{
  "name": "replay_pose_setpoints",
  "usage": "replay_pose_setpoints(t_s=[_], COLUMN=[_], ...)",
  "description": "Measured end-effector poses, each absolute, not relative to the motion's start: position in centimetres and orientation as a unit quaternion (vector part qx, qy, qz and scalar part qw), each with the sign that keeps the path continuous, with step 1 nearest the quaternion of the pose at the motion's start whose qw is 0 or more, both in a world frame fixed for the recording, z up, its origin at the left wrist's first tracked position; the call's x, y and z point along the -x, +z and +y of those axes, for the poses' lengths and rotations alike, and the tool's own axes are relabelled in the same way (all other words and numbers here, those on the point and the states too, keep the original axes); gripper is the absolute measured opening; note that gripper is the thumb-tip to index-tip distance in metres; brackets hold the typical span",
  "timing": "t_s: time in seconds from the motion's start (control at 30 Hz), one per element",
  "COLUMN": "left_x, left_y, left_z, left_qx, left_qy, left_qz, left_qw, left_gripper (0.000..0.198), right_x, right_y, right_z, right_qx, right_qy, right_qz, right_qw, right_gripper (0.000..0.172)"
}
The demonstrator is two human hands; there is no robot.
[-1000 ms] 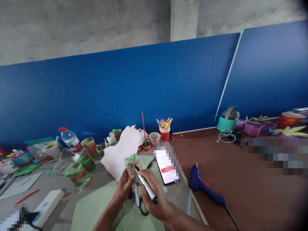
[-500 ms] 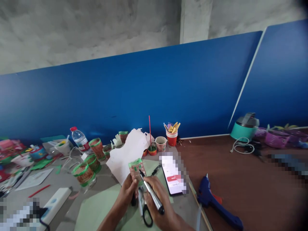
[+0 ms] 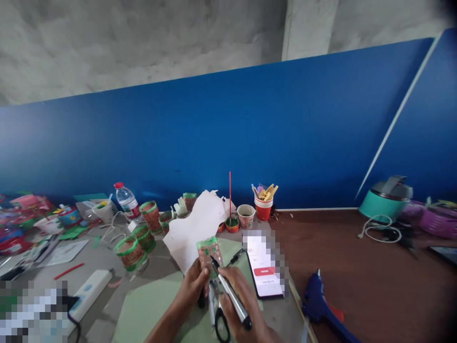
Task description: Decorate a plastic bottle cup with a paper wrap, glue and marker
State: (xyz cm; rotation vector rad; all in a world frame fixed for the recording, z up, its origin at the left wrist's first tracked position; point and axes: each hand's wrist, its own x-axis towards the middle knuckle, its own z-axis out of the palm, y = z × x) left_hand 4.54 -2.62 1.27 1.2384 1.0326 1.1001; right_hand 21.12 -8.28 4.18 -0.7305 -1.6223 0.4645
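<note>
My left hand (image 3: 193,286) grips a small brown cup with a green rim (image 3: 208,249) by its lower part. In my right hand (image 3: 241,300) is a silver and black marker (image 3: 232,296), its dark tip against or very close to the cup's side. Under my hands lie black-handled scissors (image 3: 222,325) and a pale green sheet (image 3: 150,305). A black pen (image 3: 236,257) rests just beyond my right hand, beside a lit phone (image 3: 263,267). Whether the tip touches the cup cannot be made out.
A blue glue gun (image 3: 317,302) lies at right on the brown table (image 3: 385,286). Behind my hands are torn white paper (image 3: 196,224) and a cup of plastic forks (image 3: 263,208). Left are brown-green cups (image 3: 130,255), a bottle (image 3: 126,200) and a power strip (image 3: 89,295).
The view has shifted, so most things on the table appear further right. Both hands keep their hold on the cup and the marker, with little change between them.
</note>
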Motion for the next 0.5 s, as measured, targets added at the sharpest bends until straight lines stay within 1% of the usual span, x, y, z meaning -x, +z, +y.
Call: replay_pose_setpoints(t_s=[0.13,0.33,0.5], left_x=[-4.5,-4.4,-4.4], left_y=[1.1,0.6,0.4], left_z=[-2.6,-2.3,-2.3], left_qx=[-0.549,-0.559,-0.551], left_qy=[0.462,0.458,0.468], left_qz=[0.445,0.436,0.427], left_qw=[0.536,0.537,0.544], left_gripper=[0.059,0.062,0.059], right_x=[-21.6,-21.7,-21.4], right_y=[5.2,5.2,5.5], right_z=[-9.0,-9.0,-8.9], right_qx=[0.336,0.344,0.327], right_qy=[0.214,0.222,0.234], right_qz=[-0.706,-0.707,-0.702], right_qw=[0.585,0.577,0.587], right_gripper=[0.038,0.039,0.033])
